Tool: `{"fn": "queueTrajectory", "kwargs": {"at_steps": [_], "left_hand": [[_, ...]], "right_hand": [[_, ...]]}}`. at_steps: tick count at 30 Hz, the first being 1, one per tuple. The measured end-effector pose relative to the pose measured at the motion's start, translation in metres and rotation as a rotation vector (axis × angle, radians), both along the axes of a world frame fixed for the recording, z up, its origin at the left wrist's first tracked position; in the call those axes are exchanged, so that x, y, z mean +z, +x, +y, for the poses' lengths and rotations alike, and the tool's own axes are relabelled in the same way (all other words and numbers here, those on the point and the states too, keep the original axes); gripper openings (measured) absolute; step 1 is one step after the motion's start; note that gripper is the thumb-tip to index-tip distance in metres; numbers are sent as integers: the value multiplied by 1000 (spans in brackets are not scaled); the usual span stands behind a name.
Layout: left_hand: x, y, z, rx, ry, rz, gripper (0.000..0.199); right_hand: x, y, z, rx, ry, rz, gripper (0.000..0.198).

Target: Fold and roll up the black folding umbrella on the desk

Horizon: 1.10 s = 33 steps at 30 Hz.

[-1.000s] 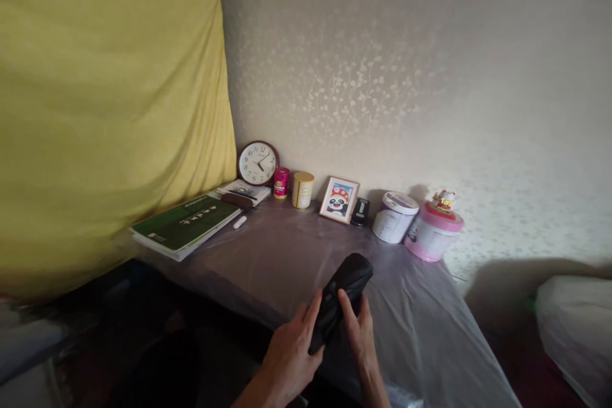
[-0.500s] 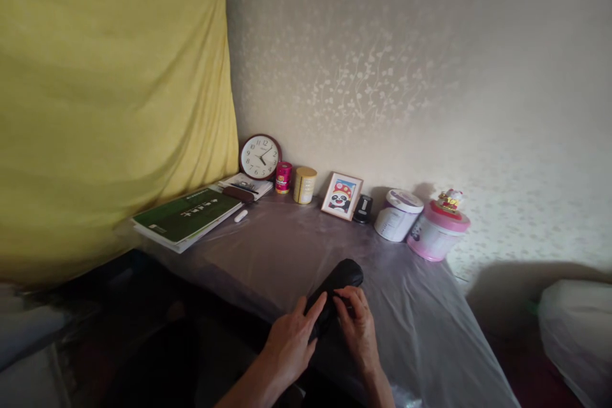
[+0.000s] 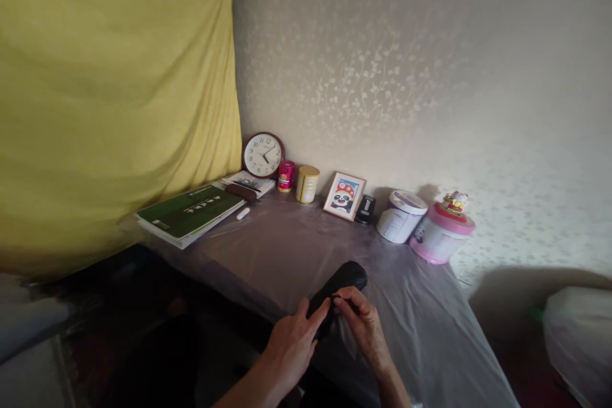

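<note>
Hanging at far left, a yellow curtain (image 3: 119, 76) borders a covered table (image 3: 258, 245), where a green book (image 3: 191, 211) lies near the edge. Just beyond are papers (image 3: 263, 182), a brown case (image 3: 240, 191) and, beside the book, a small white object (image 3: 243, 213). A clock (image 3: 262, 154) leans against the wall (image 3: 406, 25) behind a pink tin (image 3: 285, 176), with a yellow tin (image 3: 306, 185) next along. In the foreground, a person's left hand (image 3: 292, 341) grips a black bundle (image 3: 345, 276), forefinger laid along it, at the table's near side; whether the bundle rests on the cover cannot be told. Across from it, the right hand (image 3: 366, 322) has thumb and forefinger pinched on a small dark part of the bundle, strap or edge too murky to say. The step in hand appears to be fine fingerwork on that part, unfinished by the look of it; the move calls for a firm left hold and a precise right pinch. Behind them stands a panda picture (image 3: 345, 196), beside a black gadget (image 3: 366, 210), then a white tub (image 3: 401, 218) and a pink tub (image 3: 440, 241) topped by a figurine (image 3: 454, 203). A pale bag (image 3: 581, 331) sits at far right.
</note>
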<state>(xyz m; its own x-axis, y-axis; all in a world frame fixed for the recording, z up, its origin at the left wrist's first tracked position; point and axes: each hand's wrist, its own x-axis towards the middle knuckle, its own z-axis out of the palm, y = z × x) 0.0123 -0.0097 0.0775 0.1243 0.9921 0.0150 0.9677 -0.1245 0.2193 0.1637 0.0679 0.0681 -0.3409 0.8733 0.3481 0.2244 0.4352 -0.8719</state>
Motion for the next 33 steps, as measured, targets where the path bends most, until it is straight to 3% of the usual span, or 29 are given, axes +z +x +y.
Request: {"fn": "queueTrajectory", "kwargs": {"at_steps": [8, 15, 18, 20, 22, 29, 33], "left_hand": [[-1, 1, -3, 6, -20, 6, 73], [-2, -6, -3, 17, -68, -75, 74], [-3, -11, -5, -1, -66, -153, 78], [-5, -15, -8, -4, -68, -188, 80], [-6, -18, -11, -4, -77, -219, 81], [-7, -25, -19, 23, -119, -255, 83], [-8, -25, -21, 35, -124, -263, 84]], "right_hand": [[7, -15, 18, -8, -83, -125, 18], [9, -22, 29, -91, 138, -324, 14], [9, -22, 29, -109, 16, -224, 14], [11, -20, 28, -115, -108, -129, 23], [14, -16, 27, -109, -145, -77, 30], [17, -14, 23, 35, 77, -210, 24], [12, -17, 23, 31, 108, -297, 22]]}}
